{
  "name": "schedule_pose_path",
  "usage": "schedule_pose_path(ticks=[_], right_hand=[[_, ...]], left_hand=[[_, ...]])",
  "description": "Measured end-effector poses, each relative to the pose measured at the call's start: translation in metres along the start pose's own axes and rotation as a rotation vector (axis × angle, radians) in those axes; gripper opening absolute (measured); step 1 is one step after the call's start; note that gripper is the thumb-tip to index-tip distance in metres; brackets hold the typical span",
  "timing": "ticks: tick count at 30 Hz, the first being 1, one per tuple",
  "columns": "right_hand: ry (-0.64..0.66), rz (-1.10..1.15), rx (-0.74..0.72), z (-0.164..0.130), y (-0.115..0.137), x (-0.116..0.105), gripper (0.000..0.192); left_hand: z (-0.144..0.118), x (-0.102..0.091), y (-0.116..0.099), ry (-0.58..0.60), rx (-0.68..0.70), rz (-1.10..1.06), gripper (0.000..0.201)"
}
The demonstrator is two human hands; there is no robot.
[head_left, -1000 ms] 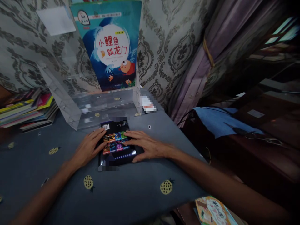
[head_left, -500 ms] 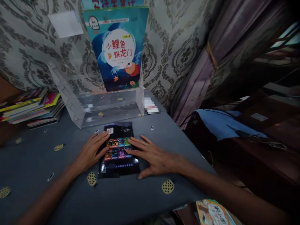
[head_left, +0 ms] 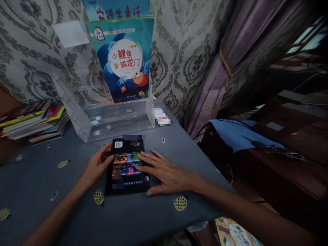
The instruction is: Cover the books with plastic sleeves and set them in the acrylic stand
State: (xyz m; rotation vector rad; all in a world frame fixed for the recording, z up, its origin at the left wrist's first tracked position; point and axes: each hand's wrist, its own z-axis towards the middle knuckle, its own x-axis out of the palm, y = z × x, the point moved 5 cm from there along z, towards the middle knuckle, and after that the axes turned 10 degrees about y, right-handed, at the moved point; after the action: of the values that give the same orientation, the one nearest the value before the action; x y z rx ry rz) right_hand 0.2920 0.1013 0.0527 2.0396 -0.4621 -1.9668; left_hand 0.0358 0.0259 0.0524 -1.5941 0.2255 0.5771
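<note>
A thin, glossy black rectangular book with two rows of coloured picture panels (head_left: 128, 167) is seen flat near the centre of the frame, on a blue-grey tablecloth printed with yellow pineapples (head_left: 143, 222). Its long axis is laid roughly up and down the frame. The barcode end is pointed towards the top, at the clear plastic stand (head_left: 71, 109), and a line of pale-blue characters is set near the lower end. The barcoded face is turned upward.

At the book's left edge, the bare left hand (head_left: 96, 164) is held with its fingers bent and its thumb tip at the edge; whether the edge is pinched cannot be told. By the right edge, the bare right hand (head_left: 169, 172) is held spread and palm down, with the index and middle fingertips laid on the panels and the thumb stretched to the lower right corner.

Above the centre, a teal-and-blue picture book with an orange fish (head_left: 130, 89) is propped upright in the stand. At the left of the frame, a stack of thin, mixed-colour books (head_left: 46, 119) is piled on the cloth.
</note>
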Motion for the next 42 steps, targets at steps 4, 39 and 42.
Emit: schedule_pose_path(ticks=[4,39,42], right_hand=[[-0.015,-0.013,-0.002,0.0,0.001,-0.001,0.08],[-0.363,-0.039,-0.044,-0.005,-0.008,-0.013,0.028],[-0.29,-0.058,-0.048,0.007,-0.002,-0.01,0.043]], left_hand=[[0.003,-0.004,-0.001,-0.05,-0.214,-0.379,0.074],[-0.005,-0.008,0.012,0.209,0.271,0.416,0.037],[0.0,-0.007,0.01,0.123,0.237,0.457,0.042]])
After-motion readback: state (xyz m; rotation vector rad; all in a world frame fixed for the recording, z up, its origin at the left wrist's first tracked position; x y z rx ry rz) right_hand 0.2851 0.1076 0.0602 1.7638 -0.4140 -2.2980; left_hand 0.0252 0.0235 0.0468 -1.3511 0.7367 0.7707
